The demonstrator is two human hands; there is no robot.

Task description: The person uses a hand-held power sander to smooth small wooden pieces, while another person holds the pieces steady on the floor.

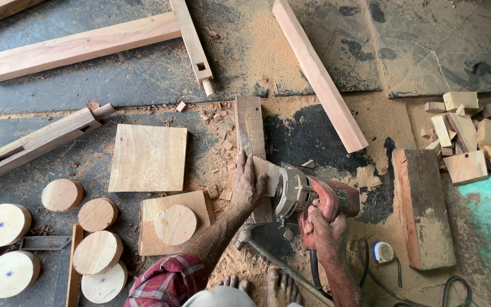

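My left hand (248, 183) presses a small pale wood piece (268, 170) down onto a dark upright plank (250, 128) lying on the sawdust-covered floor. My right hand (323, 227) grips the red handle of a handheld circular saw (302, 193), whose metal body sits right against the small piece. The saw's black cord (315, 273) trails back beside my right forearm. My bare toes (257, 282) show at the bottom edge.
Several round wooden discs (95, 215) and a try square (58, 243) lie at left, near a square board (149, 157). Long mortised beams (80, 45) cross the top. A thick block (424, 207), a tape measure (383, 252) and offcuts (467, 142) sit at right.
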